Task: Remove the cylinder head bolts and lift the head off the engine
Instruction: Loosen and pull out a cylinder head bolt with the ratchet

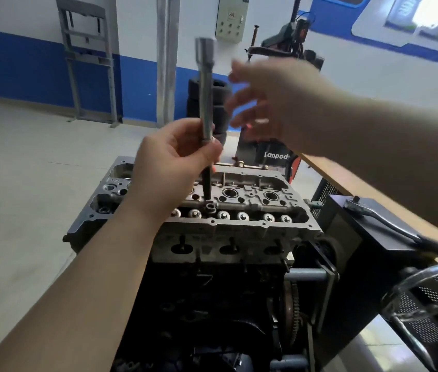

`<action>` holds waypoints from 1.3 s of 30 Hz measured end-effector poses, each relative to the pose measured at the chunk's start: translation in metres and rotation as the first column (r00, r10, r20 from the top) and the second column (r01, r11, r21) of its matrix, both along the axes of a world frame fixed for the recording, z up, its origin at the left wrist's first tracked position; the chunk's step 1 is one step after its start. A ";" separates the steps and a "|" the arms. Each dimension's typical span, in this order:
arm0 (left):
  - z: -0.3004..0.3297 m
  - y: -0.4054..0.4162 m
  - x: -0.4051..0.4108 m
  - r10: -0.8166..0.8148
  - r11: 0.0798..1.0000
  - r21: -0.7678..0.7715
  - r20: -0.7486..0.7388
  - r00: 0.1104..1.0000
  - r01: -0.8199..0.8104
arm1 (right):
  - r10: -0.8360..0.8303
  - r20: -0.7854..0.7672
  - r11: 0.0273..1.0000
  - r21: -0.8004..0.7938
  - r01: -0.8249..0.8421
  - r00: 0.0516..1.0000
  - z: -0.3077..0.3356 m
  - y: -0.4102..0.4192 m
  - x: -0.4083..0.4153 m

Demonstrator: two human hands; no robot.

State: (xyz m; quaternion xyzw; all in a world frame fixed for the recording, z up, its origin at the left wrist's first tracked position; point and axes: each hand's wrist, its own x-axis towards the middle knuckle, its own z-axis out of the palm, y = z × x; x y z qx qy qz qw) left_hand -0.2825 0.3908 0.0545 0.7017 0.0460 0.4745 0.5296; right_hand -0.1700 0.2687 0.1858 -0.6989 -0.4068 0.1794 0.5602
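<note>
Steel, long and bright, stood upright in the left hand; that hand pinched the extension bar about its lower part, fingers and thumb curled round the shaft, forearm reaching up from the lower left; the bar's dark tip pointed down at a head bolt in the middle row of the cylinder head, which sat on the dark engine block; whether the tip had seated, I could not tell. The right hand hovered beside the bar's top, blurred, fingers spread and holding nothing. To do this well, I'd say, keep the bar square over the bolt and press the bit fully home before any turning, or it may round the socket. The ratchet lay apart on the black box to the right.
</note>
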 end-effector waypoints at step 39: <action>0.029 0.019 -0.058 0.385 0.920 0.032 0.115 0.916 -0.391 | -0.215 0.643 0.977 0.142 0.161 0.735 -0.031 -0.051 0.056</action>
